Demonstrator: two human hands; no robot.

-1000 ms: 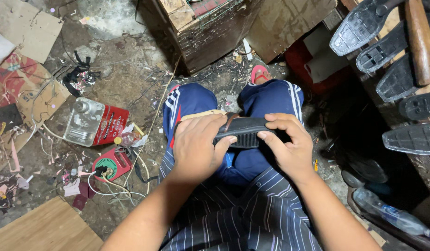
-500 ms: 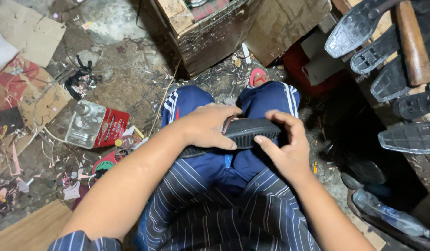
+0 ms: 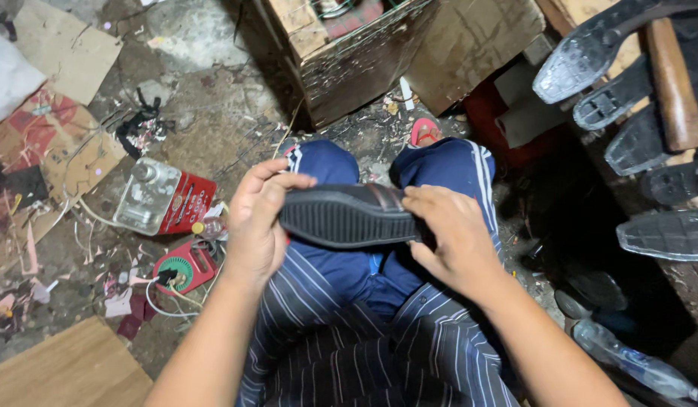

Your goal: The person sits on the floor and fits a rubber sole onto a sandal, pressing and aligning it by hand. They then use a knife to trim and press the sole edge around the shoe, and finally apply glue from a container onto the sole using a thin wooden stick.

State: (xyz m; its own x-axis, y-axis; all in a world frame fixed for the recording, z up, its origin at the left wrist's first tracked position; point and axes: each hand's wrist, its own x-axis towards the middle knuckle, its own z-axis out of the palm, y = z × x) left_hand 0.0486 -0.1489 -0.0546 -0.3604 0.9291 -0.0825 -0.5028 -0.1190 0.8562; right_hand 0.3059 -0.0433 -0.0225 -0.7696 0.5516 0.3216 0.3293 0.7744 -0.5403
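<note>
- My left hand (image 3: pixel 257 222) grips the toe end of a black shoe (image 3: pixel 349 215), fingers (image 3: pixel 277 188) curled over the top edge, thumb hidden behind it.
- My right hand (image 3: pixel 451 241) clamps the heel end, fingers (image 3: pixel 424 203) closed over the upper where a brown band shows.
- The shoe lies across my lap between both sets of fingers, ribbed sole turned toward me, just above my blue trouser knees (image 3: pixel 439 162).
- The step in hand looks like checking or pressing the sole along its edge; I judge any next move calls for a firm hold at both ends, so the shoe does not twist.
- Left of my left fingers, on the floor (image 3: pixel 213 98): a clear bottle on a red box (image 3: pixel 164 200), a small red round-faced device (image 3: pixel 184 267) with white wire, scraps and cardboard (image 3: pixel 55 45).
- Beyond my fingers stands a worn wooden crate (image 3: pixel 349 53).
- Right of my right fingers, well apart, 5 or so loose black soles (image 3: pixel 665 234) lie in a row with a wooden handle (image 3: pixel 673 87) across them.
- Nothing stands between my fingers and the shoe; the floor litter crowds only my left side.
</note>
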